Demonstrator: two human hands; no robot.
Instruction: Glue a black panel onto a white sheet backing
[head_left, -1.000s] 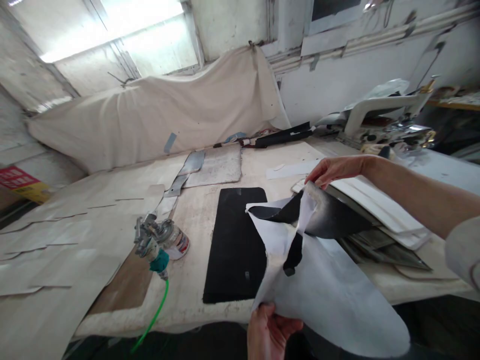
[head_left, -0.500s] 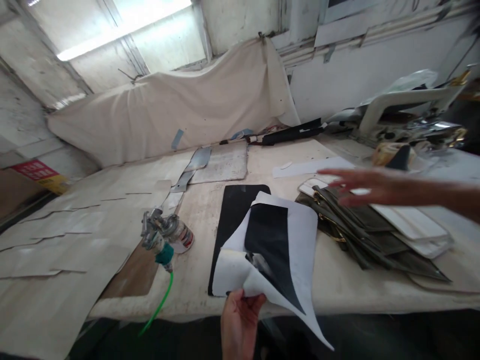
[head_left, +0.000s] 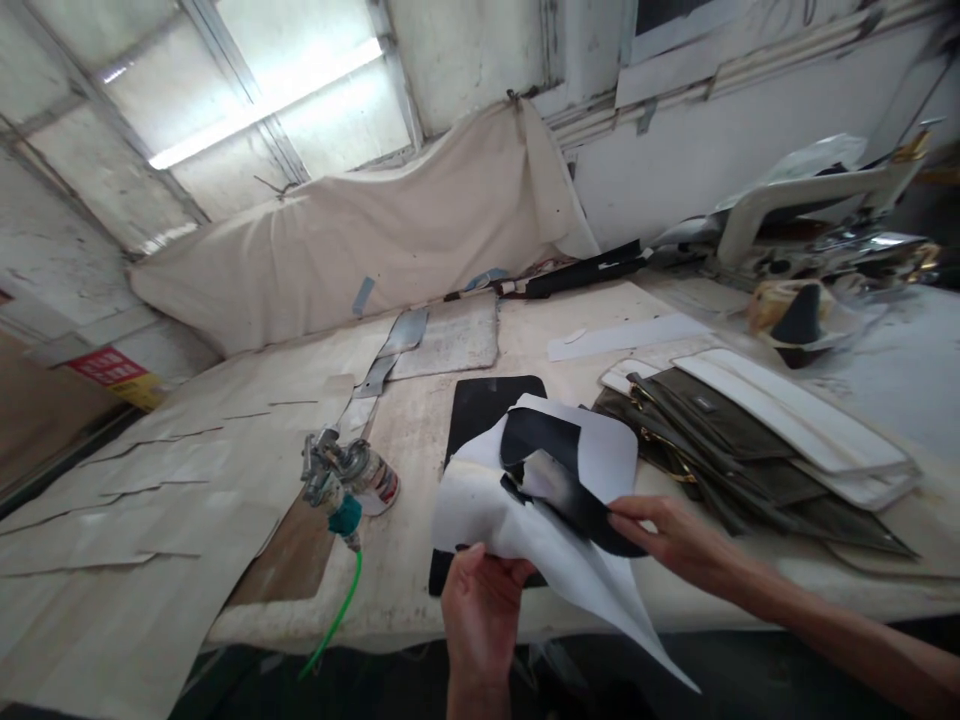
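Observation:
A white sheet [head_left: 480,500] is curled up at its near edge, where my left hand [head_left: 480,590] pinches it between thumb and fingers. My right hand [head_left: 652,525] grips the right corner of a black piece [head_left: 581,508] that lifts and bends off the white sheet; its material I cannot make out. Under the sheet, a larger black panel [head_left: 491,395] lies flat on the table, partly covered. To the right of the sheet, dark olive pieces with zips [head_left: 705,430] are stacked in a fan.
A spray gun [head_left: 330,480] with a green hose stands beside a small can [head_left: 371,475] on the left. Overlapping pale sheets [head_left: 150,520] cover the table's left side. White boards [head_left: 810,410] lie on the olive pieces. A sewing machine [head_left: 757,215] stands at the back right.
My right hand has come down from above the olive pieces and taken hold of the black piece, peeling it up from the white sheet. The left hand keeps its pinch.

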